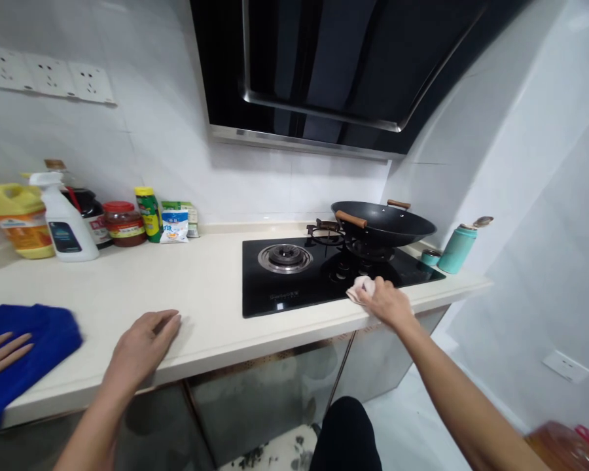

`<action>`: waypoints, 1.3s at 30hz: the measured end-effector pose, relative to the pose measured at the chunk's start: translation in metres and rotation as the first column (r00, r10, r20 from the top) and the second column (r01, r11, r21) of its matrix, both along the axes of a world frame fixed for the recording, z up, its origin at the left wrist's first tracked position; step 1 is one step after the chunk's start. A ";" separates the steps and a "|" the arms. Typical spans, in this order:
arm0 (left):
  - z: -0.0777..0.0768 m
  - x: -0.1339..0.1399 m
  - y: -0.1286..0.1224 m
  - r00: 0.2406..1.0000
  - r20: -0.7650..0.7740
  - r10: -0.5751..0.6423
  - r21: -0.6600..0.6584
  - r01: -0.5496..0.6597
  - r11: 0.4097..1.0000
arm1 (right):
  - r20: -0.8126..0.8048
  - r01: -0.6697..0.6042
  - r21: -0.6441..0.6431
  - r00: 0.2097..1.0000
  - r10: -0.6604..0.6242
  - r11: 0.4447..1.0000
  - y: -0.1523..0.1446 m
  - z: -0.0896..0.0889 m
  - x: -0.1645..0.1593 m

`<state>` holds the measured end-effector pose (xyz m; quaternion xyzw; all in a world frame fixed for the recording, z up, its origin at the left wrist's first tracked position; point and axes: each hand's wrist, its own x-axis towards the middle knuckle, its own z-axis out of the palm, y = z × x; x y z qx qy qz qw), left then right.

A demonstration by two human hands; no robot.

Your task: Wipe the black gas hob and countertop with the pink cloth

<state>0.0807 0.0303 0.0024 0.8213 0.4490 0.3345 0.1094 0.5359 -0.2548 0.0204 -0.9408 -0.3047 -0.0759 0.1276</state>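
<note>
My right hand (387,302) is closed on a pale pinkish-white cloth (360,289), pressed to the front edge of the black glass gas stove (269,297). Left of the stove, my left hand (144,339) rests on the cream countertop (201,281) near its front edge. Its fingers are loosely bent, the thumb sits a little apart, and it holds nothing. A black wok (392,226) with wooden handles stands on the far right burner. The left burner (285,257) has no pan on it.
At the far left, another person's hand (2,356) lies on a blue cloth (53,330). A white spray bottle (67,222), a yellow jug (19,222), a red-lidded jar (124,226) and packets line the wall. A turquoise flask (457,250) stands right. The range hood (314,72) hangs above.
</note>
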 end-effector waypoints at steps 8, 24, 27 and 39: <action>0.002 -0.001 -0.005 1.000 0.019 -0.008 -0.022 0.008 1.000 | 0.108 -0.332 -0.015 0.937 0.332 0.943 0.069 0.010 -0.133; -0.008 -0.009 0.005 0.980 0.199 -0.009 -0.068 0.023 0.997 | 0.131 -0.885 0.191 0.452 0.882 0.425 0.131 -0.002 -0.285; -0.003 -0.008 -0.001 0.977 0.214 -0.014 -0.074 0.030 0.997 | 0.015 -0.884 0.329 0.356 0.934 0.332 0.122 -0.004 -0.281; -0.001 -0.008 -0.012 0.969 0.246 -0.033 -0.082 0.055 0.995 | -0.168 -0.425 0.611 0.756 0.633 0.668 0.046 0.009 -0.139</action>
